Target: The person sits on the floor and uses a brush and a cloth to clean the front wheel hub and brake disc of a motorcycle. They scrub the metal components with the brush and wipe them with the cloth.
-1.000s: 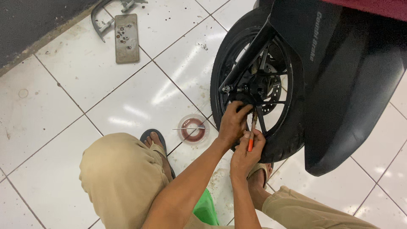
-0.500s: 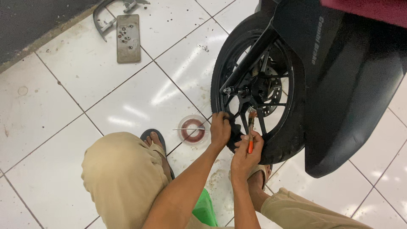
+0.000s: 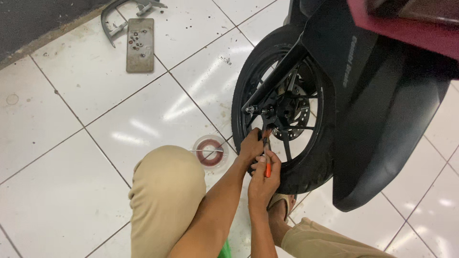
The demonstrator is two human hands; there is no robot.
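R hand [image 3: 262,177] grip closed on orange-handled tool [image 3: 267,165]; L hand [image 3: 251,147] grips low on wheel [image 3: 282,114] w/ fingers curled. I'd keep L braced and tool tip square near hub.

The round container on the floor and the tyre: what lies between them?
In the head view, the left hand lies between the round container and the tyre; otherwise only a strip of white floor tile.
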